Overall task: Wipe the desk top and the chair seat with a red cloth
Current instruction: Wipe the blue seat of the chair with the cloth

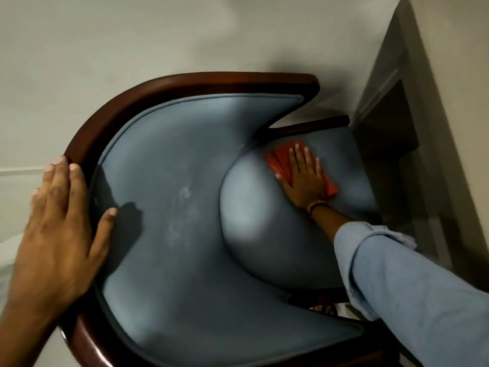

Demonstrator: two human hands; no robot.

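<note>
I look straight down on a blue upholstered chair with a curved dark wooden frame [111, 107]. Its seat [254, 213] lies at centre right, ringed by the padded backrest [169, 213]. A folded red cloth [280, 161] lies flat on the far part of the seat. My right hand [304, 176] presses on it, palm down and fingers spread, and covers most of it. My left hand [58, 229] grips the wooden top rail of the backrest at the left, thumb on the inner padding.
The desk [434, 123] stands at the right, its pale edge and dark underside close to the seat's front. Pale floor [132, 35] surrounds the chair above and to the left. A light blue sleeve [412, 292] crosses the lower right.
</note>
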